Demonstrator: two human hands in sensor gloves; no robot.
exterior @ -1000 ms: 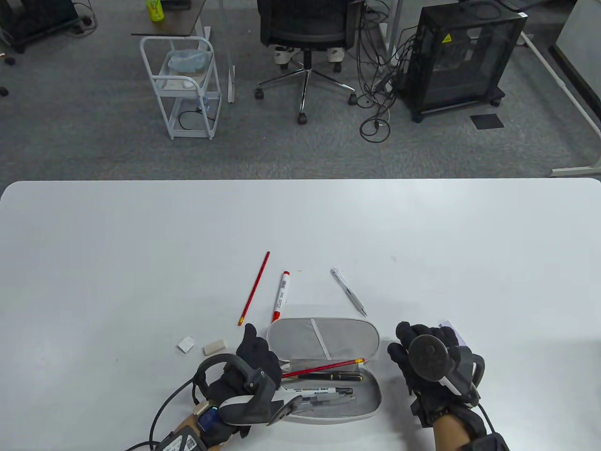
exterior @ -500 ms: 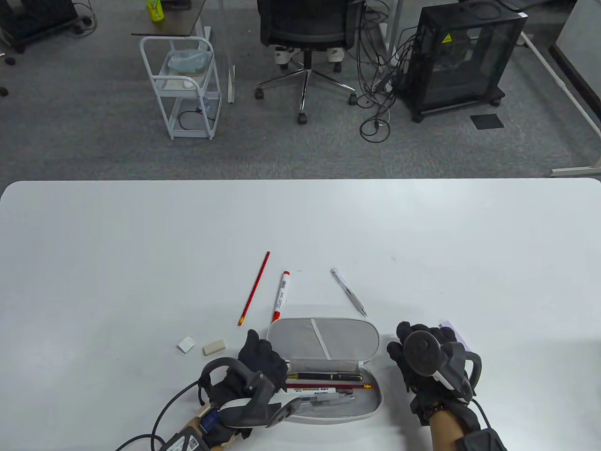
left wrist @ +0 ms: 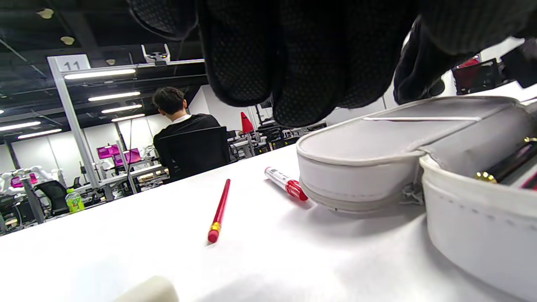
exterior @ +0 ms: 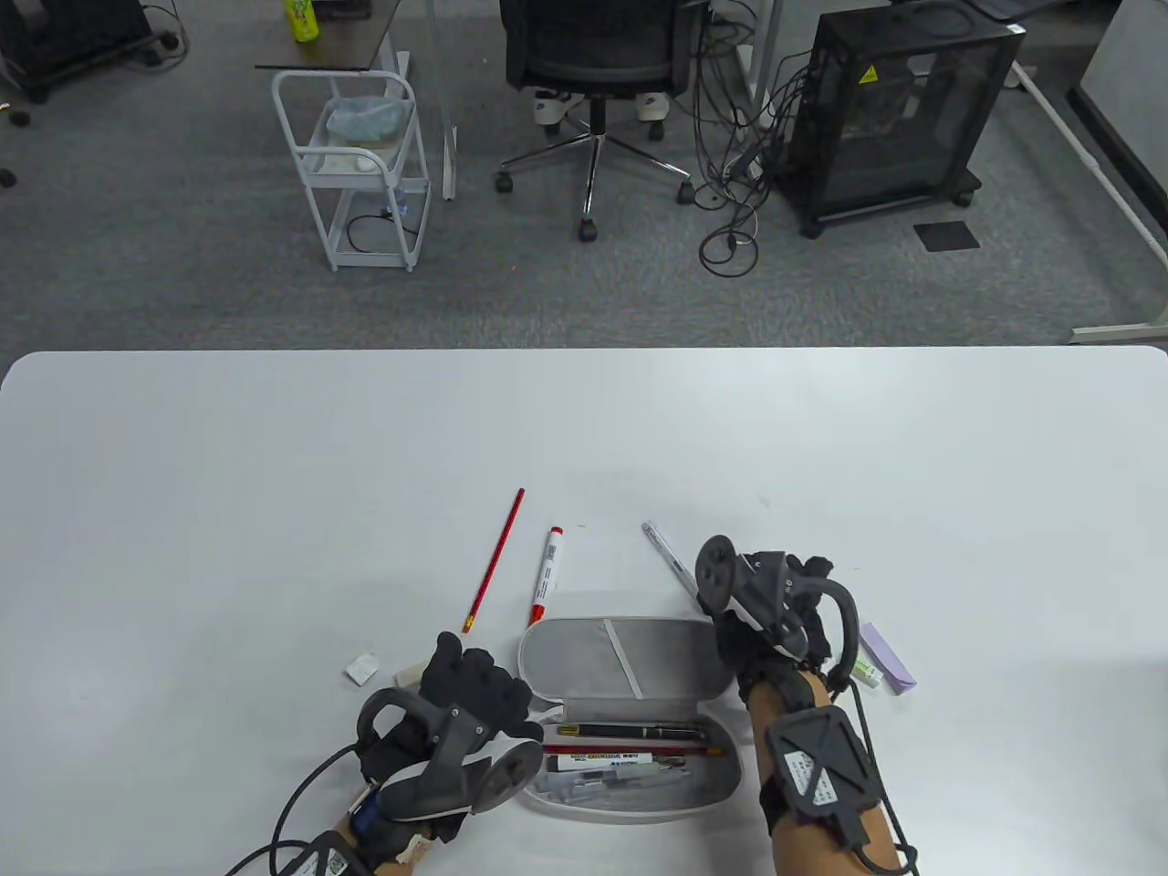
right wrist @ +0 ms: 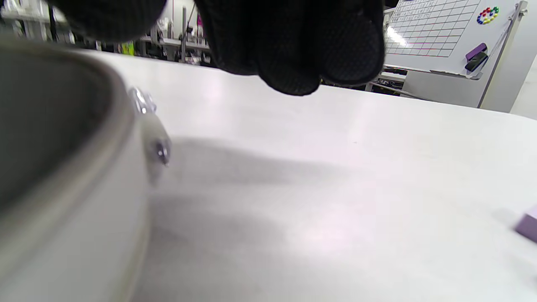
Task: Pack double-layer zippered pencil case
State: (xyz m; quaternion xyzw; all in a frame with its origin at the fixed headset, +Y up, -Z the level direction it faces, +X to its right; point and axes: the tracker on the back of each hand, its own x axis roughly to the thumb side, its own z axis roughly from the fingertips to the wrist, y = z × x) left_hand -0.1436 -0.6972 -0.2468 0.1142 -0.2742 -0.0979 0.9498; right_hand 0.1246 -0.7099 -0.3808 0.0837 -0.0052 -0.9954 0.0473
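Your right hand (exterior: 776, 602) nears the clear white pen (exterior: 676, 566); fingers hidden, grip unclear. Pinch mid-barrel, lay it parallel inside the open grey zippered case (exterior: 630, 652).

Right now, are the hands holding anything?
Left hand holds nothing, fingers hanging loose beside the pencil case. Right hand is over the silver pen; a grip cannot be told.

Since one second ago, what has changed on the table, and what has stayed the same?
The right hand moved forward and left to the white pen; a grip cannot be confirmed. The left hand let go of the red pencil, now flat inside the pencil case, and drew back left. The loose pencil, marker and erasers stayed.
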